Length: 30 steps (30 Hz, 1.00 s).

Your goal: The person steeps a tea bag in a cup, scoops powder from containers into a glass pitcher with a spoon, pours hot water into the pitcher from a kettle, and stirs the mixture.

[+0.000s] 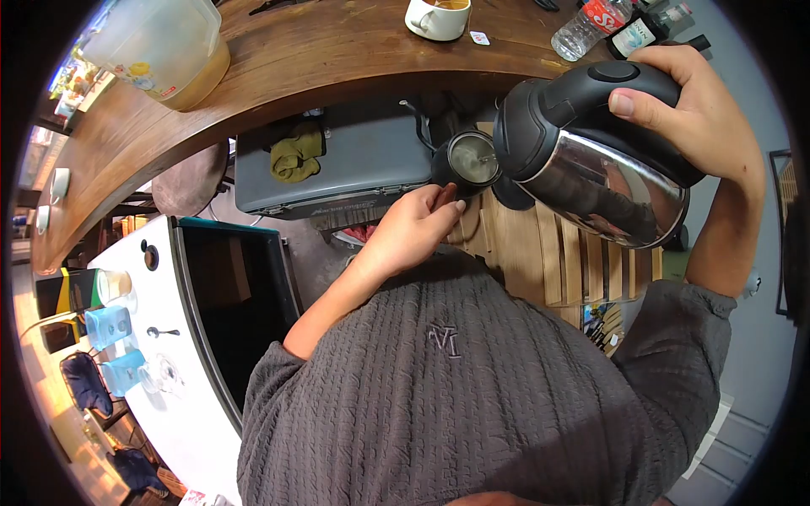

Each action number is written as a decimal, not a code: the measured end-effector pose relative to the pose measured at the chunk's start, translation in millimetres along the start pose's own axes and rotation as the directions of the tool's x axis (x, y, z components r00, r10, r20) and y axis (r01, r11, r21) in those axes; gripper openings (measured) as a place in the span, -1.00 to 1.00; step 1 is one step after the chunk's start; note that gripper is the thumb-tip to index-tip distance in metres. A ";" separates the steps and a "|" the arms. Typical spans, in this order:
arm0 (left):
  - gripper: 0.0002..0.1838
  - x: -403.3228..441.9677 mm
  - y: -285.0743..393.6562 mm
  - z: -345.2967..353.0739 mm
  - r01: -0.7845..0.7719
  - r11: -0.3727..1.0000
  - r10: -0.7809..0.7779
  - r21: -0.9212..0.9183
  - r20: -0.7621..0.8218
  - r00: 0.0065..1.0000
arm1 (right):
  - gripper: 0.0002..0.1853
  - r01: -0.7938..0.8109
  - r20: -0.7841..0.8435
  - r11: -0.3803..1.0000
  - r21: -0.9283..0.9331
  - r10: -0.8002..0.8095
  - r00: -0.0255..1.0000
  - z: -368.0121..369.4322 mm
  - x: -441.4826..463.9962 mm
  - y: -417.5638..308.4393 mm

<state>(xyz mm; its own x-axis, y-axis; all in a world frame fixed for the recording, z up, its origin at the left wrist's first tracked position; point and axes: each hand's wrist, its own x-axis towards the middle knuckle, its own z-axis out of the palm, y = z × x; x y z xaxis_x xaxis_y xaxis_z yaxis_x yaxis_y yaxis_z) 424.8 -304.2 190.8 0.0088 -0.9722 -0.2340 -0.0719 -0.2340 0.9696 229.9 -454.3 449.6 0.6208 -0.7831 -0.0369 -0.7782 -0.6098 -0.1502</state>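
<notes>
A curved wooden table (337,55) spans the upper part of the view. On it, a translucent plastic tub (160,51) with a cartoon print stands at the left; farther right are a white mug (436,18), a small paper tag (479,38) just beside it, a clear plastic bottle (582,34) with a red label, and a dark bottle (639,35) whose label reads "GIN". Below the table edge, a crumpled olive cloth (295,156) lies on a dark grey case (363,143), near a round stool (190,181). At lower left, a white surface (181,413) holds two blue translucent cups (108,327) and a spoon (163,332). Wooden slats (553,253) show at right.
</notes>
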 end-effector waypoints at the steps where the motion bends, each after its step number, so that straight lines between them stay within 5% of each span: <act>1: -0.61 0.5 -0.4 0.7 0.000 1.000 0.000 0.000 -0.001 1.000 | -0.41 -0.003 0.008 1.000 0.006 0.003 1.000 0.1 -0.1 0.3; 8: -0.60 2.6 2.0 5.9 0.022 0.999 -0.022 -0.028 0.011 1.000 | -0.40 0.033 -0.064 0.999 -0.031 -0.035 0.997 1.8 -1.5 1.0; 20: -0.61 1.0 6.0 10.5 0.024 0.999 -0.024 -0.028 0.011 1.000 | -0.44 -0.086 0.227 0.992 0.097 0.062 0.972 -6.6 4.2 -4.8; 23: -0.61 1.0 3.4 11.6 0.017 1.000 -0.017 -0.024 0.006 1.000 | -0.43 0.017 -0.012 1.000 0.015 -0.016 1.000 -0.2 -3.0 5.1; 30: -0.60 -1.1 -1.4 10.6 0.010 0.999 -0.010 -0.031 0.012 1.000 | -0.40 0.044 -0.031 0.998 -0.044 -0.045 0.999 -1.3 -5.7 4.5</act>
<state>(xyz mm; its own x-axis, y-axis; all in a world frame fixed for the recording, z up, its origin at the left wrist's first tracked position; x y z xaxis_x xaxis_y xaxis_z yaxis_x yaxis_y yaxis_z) 414.4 -302.7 189.0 -0.0029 -0.9697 -0.2441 -0.0412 -0.2438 0.9689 222.7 -452.7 450.4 0.6520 -0.7582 0.0005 -0.7537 -0.6482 -0.1084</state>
